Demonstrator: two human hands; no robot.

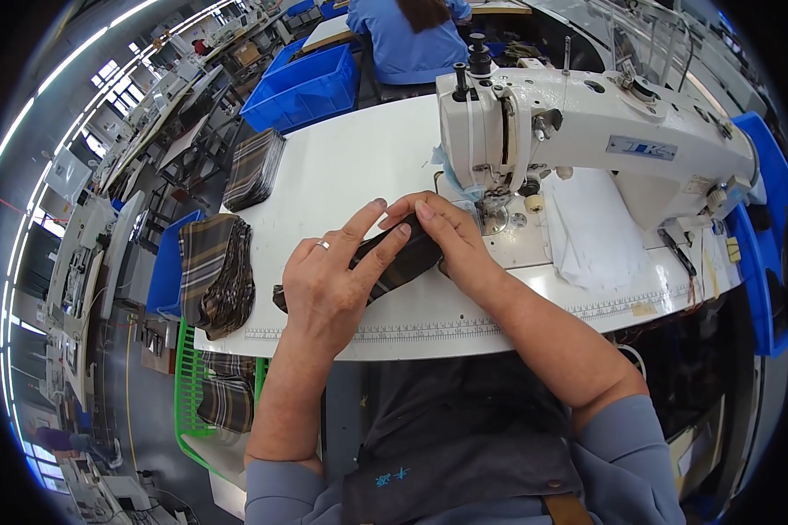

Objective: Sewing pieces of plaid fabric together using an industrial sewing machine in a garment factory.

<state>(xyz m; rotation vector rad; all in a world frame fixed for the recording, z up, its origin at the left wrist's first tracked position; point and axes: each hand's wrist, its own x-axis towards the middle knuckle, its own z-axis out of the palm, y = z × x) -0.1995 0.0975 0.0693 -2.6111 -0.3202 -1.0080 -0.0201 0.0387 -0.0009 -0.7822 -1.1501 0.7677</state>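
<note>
A dark brown plaid fabric piece is held between my two hands over the white sewing table, just left of the sewing machine's needle area. My left hand, with a ring on one finger, grips the piece from the left, its thumb and forefinger reaching to the upper edge. Fingers of my right hand pinch the same edge near the needle plate. Both hands' lower fingers are partly hidden. The white sewing machine stands at the right, with a light blue cloth scrap by its head.
Plaid fabric stacks lie along the table's left edge. A green basket below holds more pieces. White cloth lies under the machine arm; a ruler strip runs along the front. Beyond are blue bins and a seated person.
</note>
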